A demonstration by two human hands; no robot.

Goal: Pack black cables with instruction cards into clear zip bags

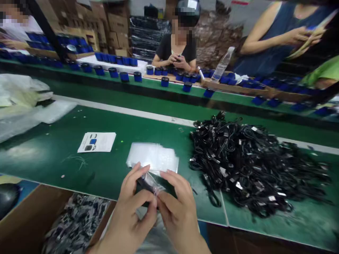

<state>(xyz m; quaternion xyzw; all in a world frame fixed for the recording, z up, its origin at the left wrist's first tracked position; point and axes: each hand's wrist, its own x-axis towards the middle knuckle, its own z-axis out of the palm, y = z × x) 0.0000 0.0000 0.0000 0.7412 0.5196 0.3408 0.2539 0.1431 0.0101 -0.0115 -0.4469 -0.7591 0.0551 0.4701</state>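
This is a factory workshop: a long green table (106,121) crosses the frame, a heap of black cables (238,165) covers its right part, identical blue units (124,76) line up across the upper frame, people (191,51) sit or stand beyond, and cardboard boxes (116,23) are stacked upper left.

Left hand (129,204): curled in, fingers pinching!
Right hand (181,203): close alongside, fingers bent, gripping too!
Thumbs (150,213): tips nearly meeting!
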